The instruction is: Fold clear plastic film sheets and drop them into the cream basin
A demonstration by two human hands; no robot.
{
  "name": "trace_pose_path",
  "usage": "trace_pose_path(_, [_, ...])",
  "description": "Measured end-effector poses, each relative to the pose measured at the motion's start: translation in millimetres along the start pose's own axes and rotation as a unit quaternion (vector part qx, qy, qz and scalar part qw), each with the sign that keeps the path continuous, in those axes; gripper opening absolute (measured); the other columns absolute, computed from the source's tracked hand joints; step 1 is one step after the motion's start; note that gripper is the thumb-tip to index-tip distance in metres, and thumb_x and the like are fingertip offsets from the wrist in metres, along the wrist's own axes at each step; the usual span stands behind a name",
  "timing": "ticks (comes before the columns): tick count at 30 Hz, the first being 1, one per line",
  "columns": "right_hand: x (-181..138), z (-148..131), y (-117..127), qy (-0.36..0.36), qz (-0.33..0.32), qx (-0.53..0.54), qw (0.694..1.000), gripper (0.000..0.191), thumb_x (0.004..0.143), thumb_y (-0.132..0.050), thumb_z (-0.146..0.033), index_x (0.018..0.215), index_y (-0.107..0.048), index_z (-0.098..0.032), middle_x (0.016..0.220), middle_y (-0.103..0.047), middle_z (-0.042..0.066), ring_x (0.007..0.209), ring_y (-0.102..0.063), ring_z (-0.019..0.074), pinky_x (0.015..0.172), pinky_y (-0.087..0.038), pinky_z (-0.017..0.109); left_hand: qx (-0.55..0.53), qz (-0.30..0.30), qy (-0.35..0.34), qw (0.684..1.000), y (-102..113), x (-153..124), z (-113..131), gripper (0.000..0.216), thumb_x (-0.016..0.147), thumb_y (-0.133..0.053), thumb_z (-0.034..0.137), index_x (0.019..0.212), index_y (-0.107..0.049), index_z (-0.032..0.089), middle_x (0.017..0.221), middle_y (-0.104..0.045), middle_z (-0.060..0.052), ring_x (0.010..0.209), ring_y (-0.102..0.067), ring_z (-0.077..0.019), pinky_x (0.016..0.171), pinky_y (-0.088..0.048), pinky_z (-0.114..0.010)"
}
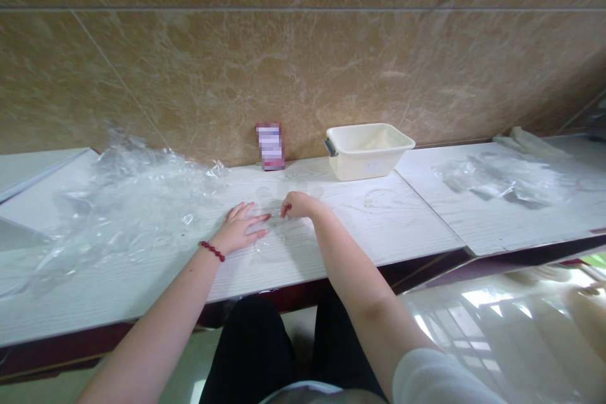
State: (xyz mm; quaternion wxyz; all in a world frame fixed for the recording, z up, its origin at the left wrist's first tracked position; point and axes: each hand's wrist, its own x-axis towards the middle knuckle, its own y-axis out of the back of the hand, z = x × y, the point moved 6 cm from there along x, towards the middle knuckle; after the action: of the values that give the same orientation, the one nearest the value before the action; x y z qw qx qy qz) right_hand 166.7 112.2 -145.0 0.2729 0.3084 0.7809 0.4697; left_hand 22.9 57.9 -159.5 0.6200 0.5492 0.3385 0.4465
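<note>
At the left end of the white, wood-grained tabletop (388, 221) I have a large, loose heap of clear, crinkled plastic film (142, 196), spread from near the front edge back to the brown marbled wall (237, 63). Just right of it I see the left hand (240, 227), a string of dark red round beads (212, 250) about its wrist. Its fingers are spread wide, and it lies palm down, pressing rather than gripping, on a thin, transparent plastic piece (267, 252) (so clear that I can hardly trace its outline). That piece lies on the tabletop under and between both hands. Behind them a small red-and-white upright packet (271, 146) leans near the wall, its print blurred to me. The right hand (297, 205) is next, bent at the wrist, fingers curled and mostly closed, their tips down at the clear piece; I cannot tell whether they pinch it. Farther right stands a cream rectangular plastic tub (362, 166) with a grey handle at its left end. Past a seam in the tabletop I find a second, smaller heap of clear film (506, 183), with a pale, limp, folded item (533, 141) behind it.
</note>
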Motion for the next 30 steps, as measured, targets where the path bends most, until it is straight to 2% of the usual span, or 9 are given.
trace_pose_path(3, [-4.6, 5.6, 4.8, -0.039, -0.005, 0.008, 0.999, 0.026, 0.065, -0.048, -0.011, 0.081, -0.067, -0.020, 0.076, -0.065, 0.000, 0.067, -0.056, 0.0108, 0.057, -0.037, 0.016, 0.000, -0.001, -0.002, 1.000, -1.1, 0.4, -2.3, 0.050, 0.067, -0.041, 0.059, 0.112, -0.046, 0.038, 0.133, -0.028, -0.002, 0.122, -0.015, -0.0282, 0.096, -0.014, -0.043])
trace_pose_path(5, [-8.2, 10.0, 12.3, -0.066, 0.029, 0.008, 0.997, 0.026, 0.067, -0.047, -0.011, 0.081, -0.067, -0.019, 0.077, -0.064, 0.002, 0.069, -0.056, 0.0121, 0.061, -0.039, 0.018, 0.000, -0.002, -0.002, 1.000, -1.7, 0.7, -3.3, 0.051, 0.067, -0.042, 0.060, 0.113, -0.046, 0.038, 0.133, -0.028, -0.001, 0.123, -0.015, -0.0280, 0.096, -0.013, -0.043])
trace_pose_path(8, [-12.6, 2.8, 24.7, -0.015, 0.132, -0.002, 0.991, 0.023, 0.070, -0.047, -0.015, 0.083, -0.066, -0.021, 0.091, -0.061, 0.003, 0.086, -0.052, 0.0141, 0.078, -0.036, 0.024, 0.005, -0.008, 0.001, 1.000, -3.0, 1.4, -4.2, 0.053, 0.066, -0.042, 0.060, 0.114, -0.045, 0.037, 0.133, -0.028, -0.001, 0.123, -0.014, -0.0277, 0.097, -0.013, -0.042])
trace_pose_path(10, [-13.5, -7.3, 23.1, 0.037, 0.156, -0.001, 0.987, 0.019, 0.070, -0.052, -0.026, 0.084, -0.066, -0.026, 0.104, -0.055, 0.002, 0.099, -0.045, 0.0171, 0.087, -0.030, 0.032, 0.013, -0.012, 0.001, 1.000, -3.7, 1.7, -4.4, 0.054, 0.066, -0.041, 0.061, 0.114, -0.045, 0.037, 0.133, -0.027, -0.002, 0.123, -0.014, -0.0279, 0.097, -0.013, -0.042])
trace_pose_path(14, [-8.9, -16.0, 4.7, 0.034, 0.083, 0.006, 0.996, 0.023, 0.063, -0.060, -0.042, 0.085, -0.064, -0.036, 0.122, -0.042, -0.003, 0.112, -0.031, 0.0263, 0.089, -0.024, 0.047, 0.024, -0.016, 0.003, 1.000, -3.7, 1.4, -3.9, 0.055, 0.066, -0.039, 0.063, 0.114, -0.045, 0.036, 0.134, -0.026, -0.003, 0.123, -0.014, -0.0284, 0.096, -0.013, -0.042])
trace_pose_path(18, [-7.5, -8.2, 0.1, 0.006, 0.041, -0.002, 0.999, 0.029, 0.058, -0.064, -0.043, 0.086, -0.064, -0.036, 0.129, -0.034, -0.005, 0.116, -0.024, 0.0292, 0.091, -0.020, 0.050, 0.034, -0.042, 0.009, 0.999, -3.4, 0.7, -3.9, 0.062, 0.064, -0.039, 0.065, 0.118, -0.041, 0.035, 0.135, -0.022, -0.002, 0.123, -0.014, -0.0288, 0.097, -0.013, -0.041])
trace_pose_path(26, [-6.9, 21.9, 2.8, -0.024, 0.046, 0.007, 0.999, 0.038, 0.053, -0.065, -0.047, 0.090, -0.062, -0.039, 0.131, -0.031, -0.006, 0.116, -0.026, 0.0302, 0.091, -0.023, 0.051, 0.056, -0.118, -0.014, 0.991, -2.9, 1.3, -5.1, 0.079, 0.055, -0.043, 0.071, 0.124, -0.029, 0.036, 0.138, -0.011, -0.004, 0.124, -0.008, -0.0315, 0.096, -0.012, -0.043])
trace_pose_path(30, [-8.7, 29.9, 6.0, -0.039, 0.057, 0.019, 0.997, 0.037, 0.051, -0.067, -0.044, 0.088, -0.063, -0.037, 0.129, -0.034, -0.005, 0.113, -0.034, 0.0278, 0.091, -0.026, 0.046, 0.063, -0.138, -0.031, 0.988, -1.6, 1.3, -2.5, 0.086, 0.051, -0.046, 0.070, 0.126, -0.025, 0.034, 0.139, -0.008, -0.005, 0.124, -0.005, -0.0315, 0.096, -0.009, -0.044])
